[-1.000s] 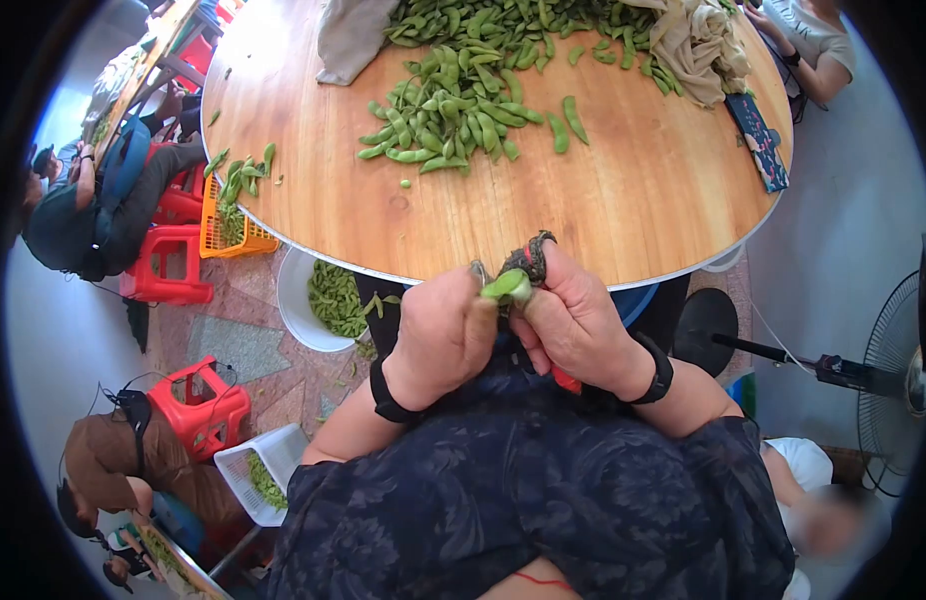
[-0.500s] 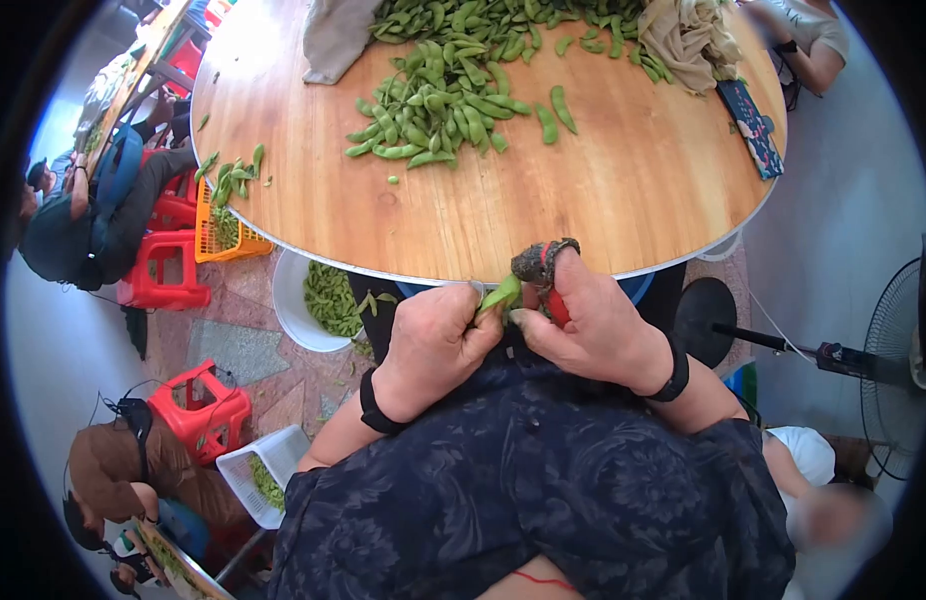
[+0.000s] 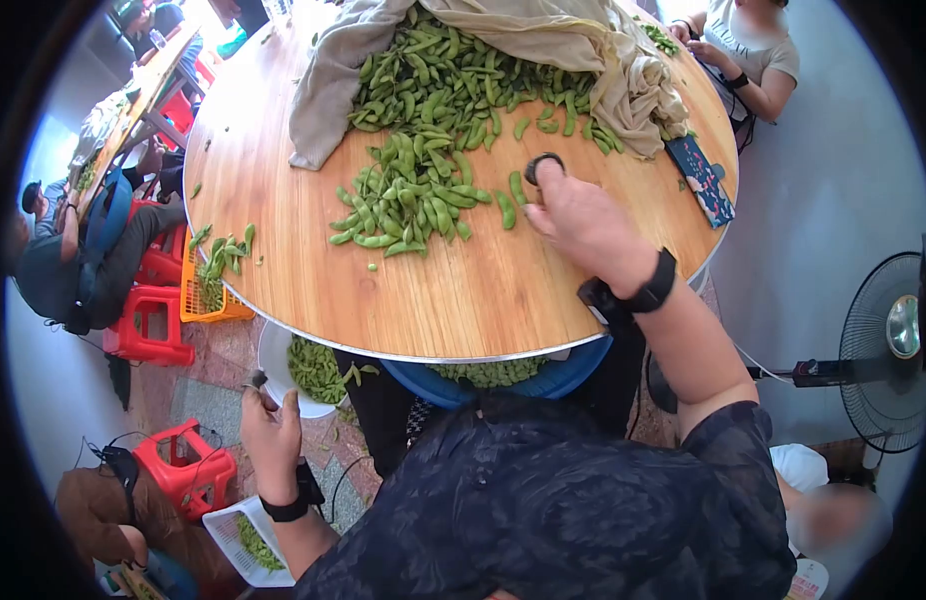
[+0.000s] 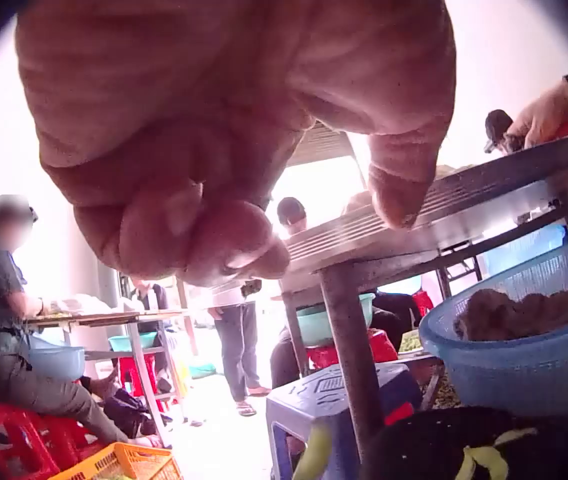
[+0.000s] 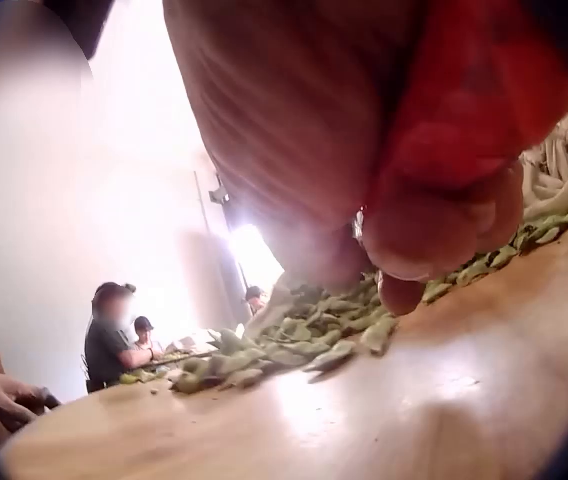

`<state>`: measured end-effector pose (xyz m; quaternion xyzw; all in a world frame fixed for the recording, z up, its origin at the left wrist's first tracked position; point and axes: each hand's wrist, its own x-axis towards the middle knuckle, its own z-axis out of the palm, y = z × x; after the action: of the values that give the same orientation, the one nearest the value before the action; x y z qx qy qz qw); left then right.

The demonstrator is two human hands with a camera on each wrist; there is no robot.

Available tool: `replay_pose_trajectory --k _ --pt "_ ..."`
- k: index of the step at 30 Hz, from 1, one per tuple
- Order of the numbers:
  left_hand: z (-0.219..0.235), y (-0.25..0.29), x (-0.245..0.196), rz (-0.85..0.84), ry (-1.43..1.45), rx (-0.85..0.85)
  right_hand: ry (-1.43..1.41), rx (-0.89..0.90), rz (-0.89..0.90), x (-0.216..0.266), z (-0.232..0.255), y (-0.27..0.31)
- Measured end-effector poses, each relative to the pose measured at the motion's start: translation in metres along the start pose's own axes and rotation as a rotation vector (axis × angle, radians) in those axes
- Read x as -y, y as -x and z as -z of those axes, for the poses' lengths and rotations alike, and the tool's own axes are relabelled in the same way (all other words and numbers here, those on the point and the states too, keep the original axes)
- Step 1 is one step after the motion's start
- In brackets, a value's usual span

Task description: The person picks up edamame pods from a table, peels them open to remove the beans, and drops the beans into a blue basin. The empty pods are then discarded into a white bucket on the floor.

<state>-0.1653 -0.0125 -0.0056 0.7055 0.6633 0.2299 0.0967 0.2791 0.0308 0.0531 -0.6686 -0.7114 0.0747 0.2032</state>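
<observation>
Over the table (image 3: 463, 310), my right hand (image 3: 583, 225) is beside two loose green pods (image 3: 506, 210), right of a pod pile (image 3: 408, 195). A dark band is around one of its digits. In the right wrist view its fingers curl round a red object (image 5: 474, 100); what this is cannot be told. My left hand (image 3: 273, 440) is off the table, left of a white bucket (image 3: 275, 365) holding pods. Its thumb stands apart from loosely bent fingers, with a dark thing at one fingertip. Below it in the left wrist view is a blurred pod (image 4: 313, 452).
Beige cloth (image 3: 543, 40) partly covers the pile. A patterned case (image 3: 701, 180) lies at the table's right. Below the front edge is a blue basin (image 3: 573, 375) with green contents. An orange basket (image 3: 198, 300), red stools (image 3: 153, 325) and a fan (image 3: 883, 350) stand around; people sit nearby.
My hands have separated: the left moved down and left toward the bucket's side, the right reached forward over the table. The pod between them is gone from there. The head view has shifted.
</observation>
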Motion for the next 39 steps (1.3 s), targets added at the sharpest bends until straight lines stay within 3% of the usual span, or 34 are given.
replay_pose_trajectory --k 3,6,8,9,11,13,14,15,16,17,19,21,23,24,25,27,28,30,34,35,37,39 --pt "-0.001 0.003 -0.018 0.036 0.238 0.095 0.117 -0.048 0.091 -0.01 -0.016 -0.012" --pt "-0.005 -0.002 -0.064 -0.026 0.5 0.182 0.054 -0.002 0.015 -0.007 -0.009 -0.011" --pt "-0.015 -0.007 -0.084 -0.092 0.754 0.366 -0.141 -0.041 -0.108 0.006 -0.001 0.002" --pt "-0.021 -0.009 -0.094 -0.125 0.845 0.474 -0.298 -0.153 0.023 0.008 -0.006 0.012" --pt "-0.016 -0.016 -0.134 -0.011 1.035 0.704 -0.748 0.16 -0.278 0.055 0.025 0.033" --pt "-0.027 -0.019 -0.163 0.041 1.352 0.831 -0.816 0.149 -0.174 0.071 0.01 0.058" --pt "-0.033 -0.018 -0.174 0.052 1.35 0.825 -0.832 0.141 -0.15 0.078 0.002 0.068" --pt "-0.041 -0.017 -0.183 0.113 1.439 0.883 -0.719 0.022 0.053 0.084 -0.004 0.073" --pt "-0.047 -0.016 -0.186 0.176 1.527 0.942 -0.635 -0.035 0.119 0.088 -0.015 0.079" --pt "-0.052 -0.015 -0.185 0.183 1.523 0.939 -0.551 -0.094 0.183 0.09 -0.023 0.083" --pt "-0.059 -0.015 -0.183 0.023 1.502 0.935 -0.532 -0.102 0.176 0.09 -0.021 0.085" --pt "-0.054 -0.012 -0.182 0.023 1.449 0.877 -0.516 -0.11 0.167 0.088 -0.015 0.085" --pt "-0.05 -0.011 -0.176 0.068 1.35 0.908 -0.605 -0.098 0.039 0.081 -0.006 0.084" --pt "-0.052 -0.01 -0.175 0.095 1.414 0.919 -0.721 0.017 -0.011 0.077 -0.005 0.081" --pt "-0.053 -0.008 -0.173 0.102 1.412 0.923 -0.724 0.02 -0.016 0.076 -0.005 0.079" --pt "-0.054 -0.007 -0.168 0.069 1.414 0.983 -1.011 0.373 -0.164 0.079 -0.001 0.076" --pt "-0.053 -0.006 -0.168 0.075 1.41 0.987 -1.02 0.488 -0.263 0.084 0.005 0.074" --pt "-0.052 -0.004 -0.169 -0.092 1.235 0.895 -1.083 0.528 -0.265 0.083 0.002 0.075" --pt "-0.052 -0.002 -0.17 -0.187 1.15 0.805 -1.105 0.547 -0.197 0.079 -0.006 0.081" --pt "-0.052 -0.002 -0.169 -0.27 1.019 0.742 -1.106 0.546 -0.2 0.079 -0.008 0.082" --pt "-0.051 -0.001 -0.17 -0.349 0.887 0.68 -0.883 0.475 -0.098 0.078 -0.012 0.083" --pt "-0.046 0.001 -0.176 -0.55 0.655 0.434 -0.806 0.407 -0.063 0.078 -0.019 0.084"
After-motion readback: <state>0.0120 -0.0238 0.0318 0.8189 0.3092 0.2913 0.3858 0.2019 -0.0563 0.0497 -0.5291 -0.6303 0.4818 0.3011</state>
